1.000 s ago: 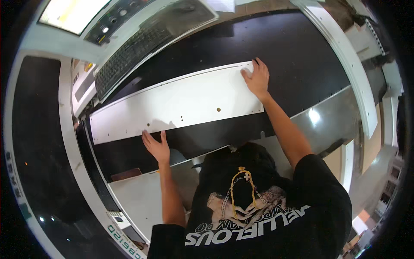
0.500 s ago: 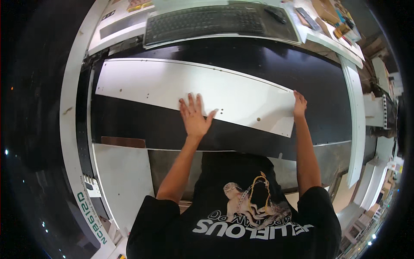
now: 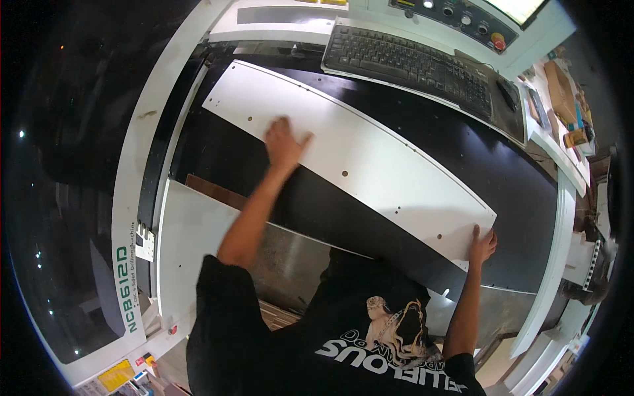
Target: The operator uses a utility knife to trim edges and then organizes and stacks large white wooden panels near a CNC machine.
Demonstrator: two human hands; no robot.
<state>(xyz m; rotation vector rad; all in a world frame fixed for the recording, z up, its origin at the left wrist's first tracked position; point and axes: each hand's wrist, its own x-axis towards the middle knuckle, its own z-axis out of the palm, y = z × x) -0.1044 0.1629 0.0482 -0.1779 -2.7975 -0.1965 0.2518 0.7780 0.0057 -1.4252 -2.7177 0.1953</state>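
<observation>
A long white panel (image 3: pixel 370 155) with drilled holes lies on a black machine table (image 3: pixel 307 204), slanting from far left to near right. Over its near edge, toward the left end, is my left hand (image 3: pixel 285 144). Motion blurs its fingers, but the thumb stands out from them; nothing shows in its grasp. Whether the palm touches the panel is unclear. My right hand (image 3: pixel 483 244) grips the panel's right end, thumb on top and the other fingers curled at the edge.
Beyond the table is a black keyboard (image 3: pixel 409 63) with a mouse (image 3: pixel 507 94) beside it. A control panel with buttons (image 3: pixel 456 20) stands farther back. White machine frames (image 3: pixel 148 138) border the left side, and a white rail (image 3: pixel 558 257) runs along the right. A brown strip (image 3: pixel 216 191) lies near the left front.
The head view has turned, so the panel looks more slanted. My left hand has moved left along the panel, uncovering a hole. My right hand has shifted nearer along the end edge.
</observation>
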